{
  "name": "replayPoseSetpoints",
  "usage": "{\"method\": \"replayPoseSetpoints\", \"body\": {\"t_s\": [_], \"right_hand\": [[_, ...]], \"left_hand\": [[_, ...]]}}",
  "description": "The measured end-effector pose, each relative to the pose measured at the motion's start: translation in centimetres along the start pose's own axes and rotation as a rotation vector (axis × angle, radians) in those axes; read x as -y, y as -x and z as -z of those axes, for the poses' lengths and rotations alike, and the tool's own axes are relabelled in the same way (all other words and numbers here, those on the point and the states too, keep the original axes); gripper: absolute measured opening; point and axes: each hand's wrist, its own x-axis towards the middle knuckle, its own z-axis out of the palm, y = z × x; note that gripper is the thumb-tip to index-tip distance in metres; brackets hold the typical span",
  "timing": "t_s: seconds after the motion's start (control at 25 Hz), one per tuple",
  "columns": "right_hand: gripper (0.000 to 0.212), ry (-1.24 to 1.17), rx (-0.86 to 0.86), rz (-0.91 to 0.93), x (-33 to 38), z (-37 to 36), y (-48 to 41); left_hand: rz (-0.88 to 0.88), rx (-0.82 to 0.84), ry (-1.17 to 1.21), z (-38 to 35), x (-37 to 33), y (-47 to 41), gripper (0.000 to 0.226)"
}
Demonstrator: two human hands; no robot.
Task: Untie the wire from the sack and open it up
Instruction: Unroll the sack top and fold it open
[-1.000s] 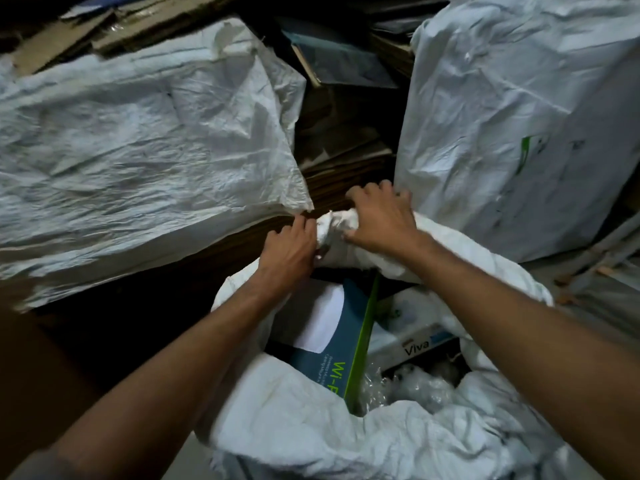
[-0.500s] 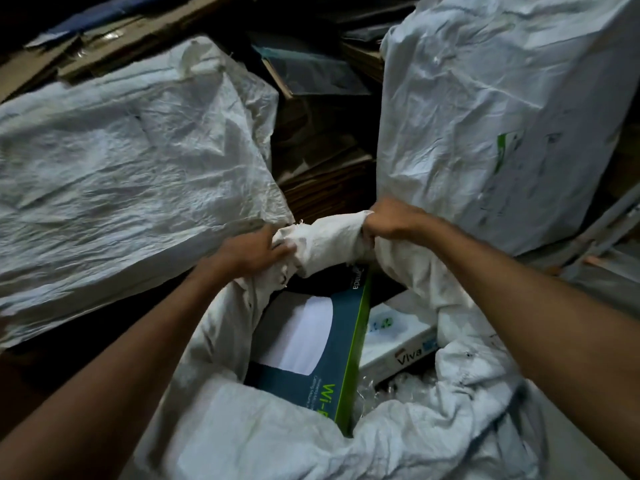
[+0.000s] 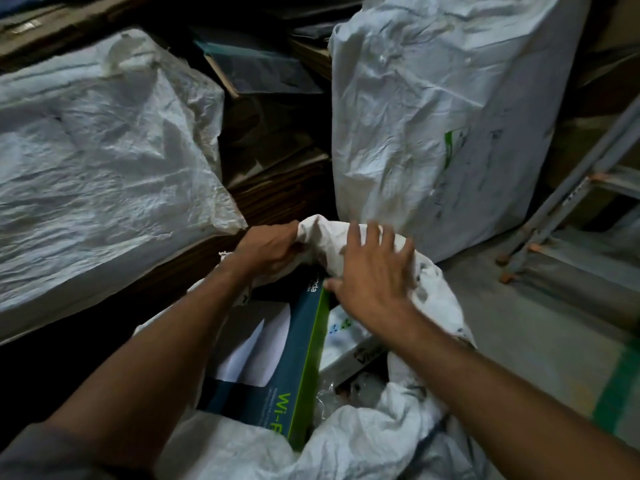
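The flat teal cardboard box with a lime-green edge reads "Wi-F", cut off, and "nda" near its top; the white box beside it shows "Viv".

left sack | upright sack | cardboard stack | metal ladder

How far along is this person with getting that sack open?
Mostly done: the sack gapes, showing a teal box and a white box; no wire visible. In hand: the left hand grips the far rim, the right hand spreads over it. Left: pushing that bunched rim back.
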Motion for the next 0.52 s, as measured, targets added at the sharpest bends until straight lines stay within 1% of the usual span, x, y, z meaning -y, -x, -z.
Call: {"method": "replayPoseSetpoints", "body": {"t_s": [0.04,0.08,0.12,0.16,0.2,0.24,0.28,0.32,0.36,0.4,0.44,0.48,0.52], "right_hand": [[0.111,0.024,0.03,-0.009,0.3,-1.4,1.3],[0.117,0.058,0.072,-0.024,0.2,-2.3,1.9],[0.117,0.085,0.083,-0.029,-0.5,-3.1,1.5],[0.11,0.103,0.082,-0.026,-1.5,-3.4,0.7],[0.096,0.073,0.1,-0.007,-2.7,-3.3,-0.4],[0.079,-0.007,0.132,0.008,-3.8,-2.9,-1.7],[0.062,-0.129,0.186,-0.009,-4.8,-2.2,-3.1],[0.048,-0.287,0.264,-0.068,-5.8,-1.3,-4.5],[0.035,-0.45,0.329,-0.131,-6.9,-0.2,-5.9],[0.024,-0.579,0.38,-0.178,-7.9,0.8,-7.3],[0.018,-0.666,0.463,-0.206,-8.9,1.7,-8.2],[0.013,-0.716,0.613,-0.235,-9.7,2.5,-8.5],[0.009,-0.769,0.801,-0.266,-10.3,2.6,-8.4]], "left_hand": [[-0.02,0.066,0.081,0.4,0.6,0.0,0.034],[-0.033,0.139,0.185,1.1,0.8,0.1,0.026],[-0.018,0.218,0.287,1.7,0.7,0.4,0.017],[0.019,0.271,0.36,2.0,0.5,0.5,0.012],[0.062,0.292,0.41,2.1,0.4,0.7,0.018],[0.098,0.299,0.422,2.2,0.2,1.0,0.026],[0.114,0.275,0.379,2.3,-0.1,0.9,0.033],[0.116,0.205,0.293,2.5,-0.3,0.8,0.036],[0.108,0.081,0.165,2.7,-0.5,0.4,0.037],[0.084,-0.081,0.012,2.9,-0.8,0.0,0.042],[0.025,-0.226,-0.13,3.1,-1.3,-0.6,0.056],[-0.077,-0.316,-0.225,3.1,-2.3,-1.2,0.071],[-0.192,-0.341,-0.278,2.7,-3.5,-1.7,0.083]]}}
